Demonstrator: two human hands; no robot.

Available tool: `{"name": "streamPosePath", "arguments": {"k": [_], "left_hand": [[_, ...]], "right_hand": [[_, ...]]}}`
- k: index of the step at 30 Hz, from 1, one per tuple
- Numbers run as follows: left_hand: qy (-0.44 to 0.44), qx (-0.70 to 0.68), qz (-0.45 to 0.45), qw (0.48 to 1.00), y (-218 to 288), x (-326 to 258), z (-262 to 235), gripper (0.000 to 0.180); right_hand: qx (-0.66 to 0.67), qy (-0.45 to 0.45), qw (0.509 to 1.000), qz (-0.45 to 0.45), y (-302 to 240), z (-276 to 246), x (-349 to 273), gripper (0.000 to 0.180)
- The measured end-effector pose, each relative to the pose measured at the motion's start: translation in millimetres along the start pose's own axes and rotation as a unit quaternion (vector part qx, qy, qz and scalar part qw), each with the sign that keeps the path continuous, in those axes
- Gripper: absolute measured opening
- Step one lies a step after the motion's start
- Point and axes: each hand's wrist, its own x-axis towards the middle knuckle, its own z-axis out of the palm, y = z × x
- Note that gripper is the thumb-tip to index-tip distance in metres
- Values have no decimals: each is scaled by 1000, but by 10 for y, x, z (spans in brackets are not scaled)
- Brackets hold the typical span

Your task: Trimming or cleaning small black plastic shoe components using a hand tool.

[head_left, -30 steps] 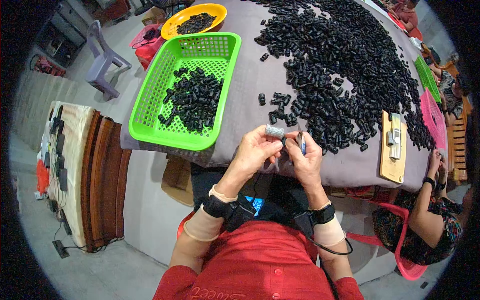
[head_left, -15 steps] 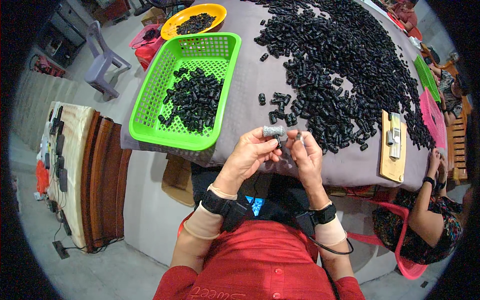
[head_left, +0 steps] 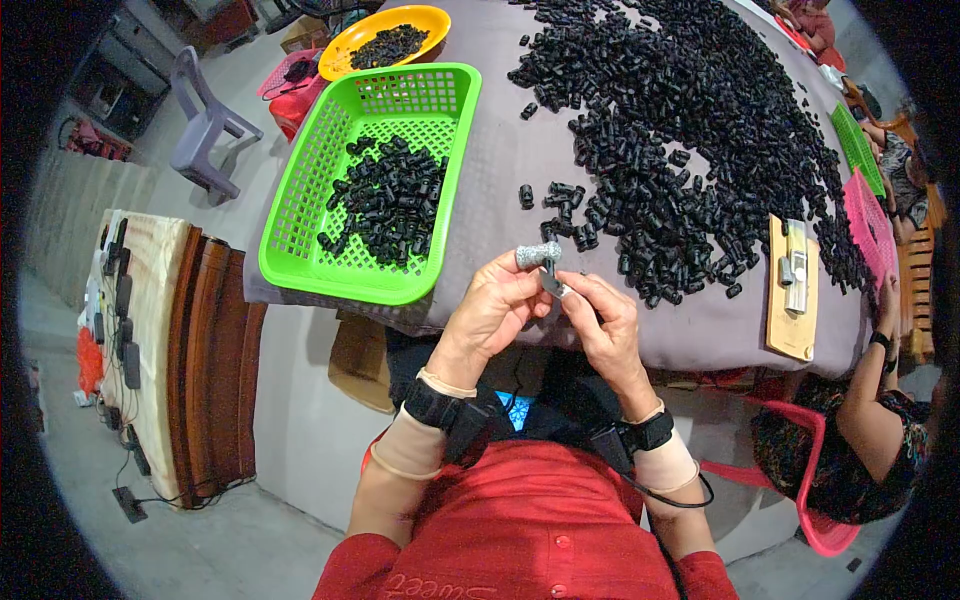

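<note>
My left hand [head_left: 495, 312] pinches a small black plastic part [head_left: 546, 266] over the near edge of the cloth-covered table. A silvery-grey wrap [head_left: 534, 256] covers the tip of its index finger. Close against it, my right hand [head_left: 608, 325] is closed on a small shiny metal blade [head_left: 553, 284], whose tip meets or nearly meets the black part. Its handle, if any, is hidden by the fingers. Just beyond my hands lie several loose black parts [head_left: 566, 205], beside a broad heap of the same kind [head_left: 690, 150].
A green basket [head_left: 450, 190] with black parts stands on the left, a yellow bowl [head_left: 440, 22] of dark bits behind it. On the right lie a tan board [head_left: 790, 325], a pink basket [head_left: 868, 225] and a green basket [head_left: 857, 150]. A co-worker's arm [head_left: 870, 400] reaches in there.
My right hand has moved left toward my left hand, bringing the blade up to the black part. The co-worker's hands at the right have shifted slightly.
</note>
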Motion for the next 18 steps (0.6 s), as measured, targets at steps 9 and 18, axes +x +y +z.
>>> {"name": "streamPosePath", "arguments": {"k": [9,18], "left_hand": [[28,1,-9,1000,20,9,63,20],[9,0,-18,1000,28,12,20,23]], "right_hand": [[-3,13,1000,-10,5,12,7,17],[-9,10,1000,-8,4,16,15,16]]}}
